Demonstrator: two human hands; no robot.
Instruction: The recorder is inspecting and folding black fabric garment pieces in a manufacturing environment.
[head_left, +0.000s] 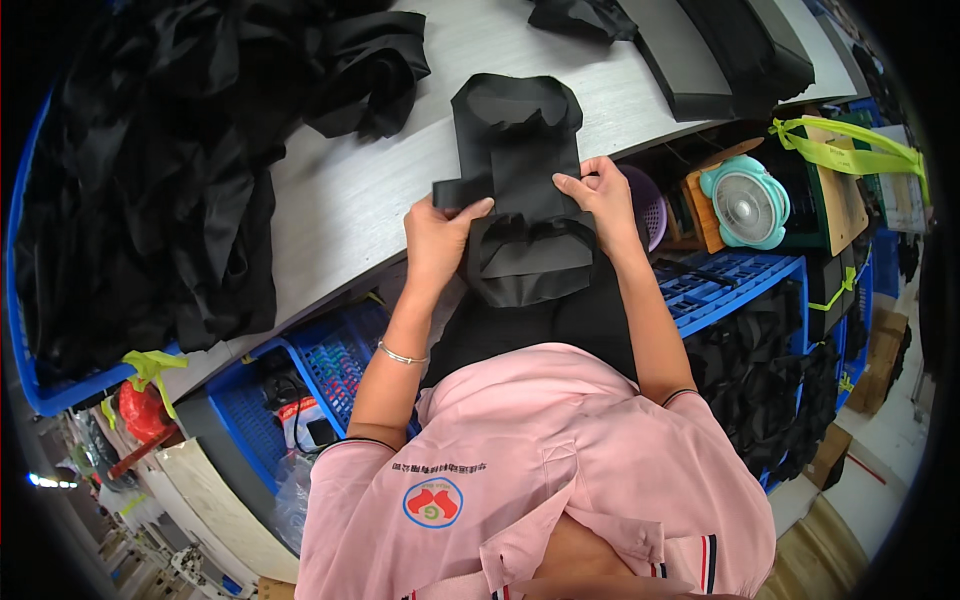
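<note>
A black fabric piece (520, 185) with two rounded, frame-like ends lies partly on the table's front edge and hangs toward my lap. My left hand (437, 240) grips its left side, thumb on top, beside a short black strap (452, 193) that sticks out to the left. On the opposite side, my right hand (604, 205) pinches the fabric between thumb and bent fingers. The undersides of both hands' grips are hidden. Within each rounded end, the edges stand up in folds around a dark grey panel.
The grey-white table (345, 200) carries a blue crate (45, 395) heaped with black fabric at left and stacked black pieces (735, 60) at far right. A turquoise fan (748, 203), purple basket (648, 205) and blue crate (735, 290) stand at right. Another blue basket (245, 425) sits lower left.
</note>
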